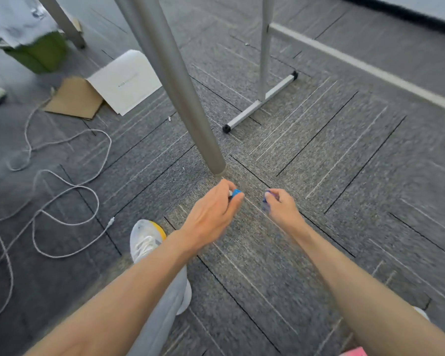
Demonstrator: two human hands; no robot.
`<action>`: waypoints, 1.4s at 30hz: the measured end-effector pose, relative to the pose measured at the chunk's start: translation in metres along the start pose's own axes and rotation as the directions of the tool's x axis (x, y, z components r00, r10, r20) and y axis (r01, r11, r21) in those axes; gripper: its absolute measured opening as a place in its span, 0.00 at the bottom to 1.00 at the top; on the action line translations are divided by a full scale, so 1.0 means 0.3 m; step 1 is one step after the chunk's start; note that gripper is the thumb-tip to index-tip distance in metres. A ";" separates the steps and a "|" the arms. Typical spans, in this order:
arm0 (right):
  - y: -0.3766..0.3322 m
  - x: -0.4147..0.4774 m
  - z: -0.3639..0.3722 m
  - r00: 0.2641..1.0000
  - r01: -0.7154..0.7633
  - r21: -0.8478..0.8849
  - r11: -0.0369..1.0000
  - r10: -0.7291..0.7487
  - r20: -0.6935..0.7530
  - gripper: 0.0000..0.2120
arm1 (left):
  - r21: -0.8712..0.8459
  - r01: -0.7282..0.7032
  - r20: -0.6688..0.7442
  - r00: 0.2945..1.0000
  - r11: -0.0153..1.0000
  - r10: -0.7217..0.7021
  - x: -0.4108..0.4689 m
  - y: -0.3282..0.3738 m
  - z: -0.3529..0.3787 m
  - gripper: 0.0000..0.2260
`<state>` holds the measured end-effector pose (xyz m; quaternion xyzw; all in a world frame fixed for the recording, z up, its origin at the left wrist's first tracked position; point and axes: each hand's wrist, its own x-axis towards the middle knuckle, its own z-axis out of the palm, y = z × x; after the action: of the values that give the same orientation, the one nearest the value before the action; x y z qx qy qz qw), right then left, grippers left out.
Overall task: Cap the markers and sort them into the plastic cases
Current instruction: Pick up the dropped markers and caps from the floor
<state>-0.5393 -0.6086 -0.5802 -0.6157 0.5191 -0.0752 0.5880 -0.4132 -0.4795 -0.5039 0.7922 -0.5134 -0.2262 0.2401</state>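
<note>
I see my left hand (213, 211) pinching a blue marker (236, 194) over the floor (344, 176), by the table leg (190, 104). My right hand (283, 208) pinches a blue piece (267, 200), too blurry to name, near the marker but not touching it.

Our bare arms come in from 7 and 5 o'clock. Our left hand (212, 210) pinches a small blue piece (236, 193). Our right hand (284, 206), at its 3 o'clock, curls round a blurry blue piece (266, 200).

We see an office: grey carpet tiles (344, 155), a metal desk leg (180, 80), loose white cable (62, 183), a green bin (40, 51).
</note>
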 end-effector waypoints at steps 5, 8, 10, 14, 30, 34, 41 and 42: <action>-0.362 -0.180 -0.111 0.972 0.234 0.138 0.962 -0.234 -0.018 0.11 | -0.004 0.013 -0.108 0.994 1.000 -0.013 -0.024 0.178 -0.203 0.10; -0.634 -0.324 -0.196 0.926 0.377 0.187 0.907 -0.373 -0.059 0.10 | -0.048 -0.019 -0.204 0.979 0.999 0.009 -0.014 0.327 -0.393 0.10; -0.817 -0.430 -0.254 0.879 0.476 0.166 0.864 -0.467 -0.093 0.08 | -0.084 -0.035 -0.265 0.964 0.996 0.011 -0.007 0.435 -0.536 0.10; -1.149 -0.625 -0.326 0.750 0.660 0.099 0.745 -0.644 -0.150 0.06 | -0.060 -0.116 -0.390 0.917 0.991 0.084 -0.033 0.619 -0.807 0.11; -1.806 -0.943 -0.026 0.494 0.869 -0.132 0.477 -0.852 0.175 0.12 | -0.002 0.084 -0.602 0.796 0.996 -0.068 -0.230 0.650 -1.600 0.11; -1.946 -0.832 0.100 0.489 0.870 -0.184 0.457 -0.845 0.214 0.14 | 0.082 0.147 -0.588 0.806 0.986 -0.072 -0.171 0.564 -1.764 0.07; -2.199 -0.624 0.338 0.438 0.893 -0.277 0.354 -0.826 0.356 0.14 | 0.098 0.348 -0.508 0.823 0.932 -0.254 -0.025 0.358 -2.027 0.13; -2.225 -0.595 0.366 0.429 0.894 -0.311 0.323 -0.817 0.385 0.14 | 0.111 0.378 -0.507 0.817 0.919 -0.274 -0.003 0.314 -2.051 0.15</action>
<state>-0.1747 -0.5616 0.0152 -0.9219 0.0670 -0.1966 0.3271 -0.1076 -0.4213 0.0353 0.9201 -0.3139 -0.0051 0.2342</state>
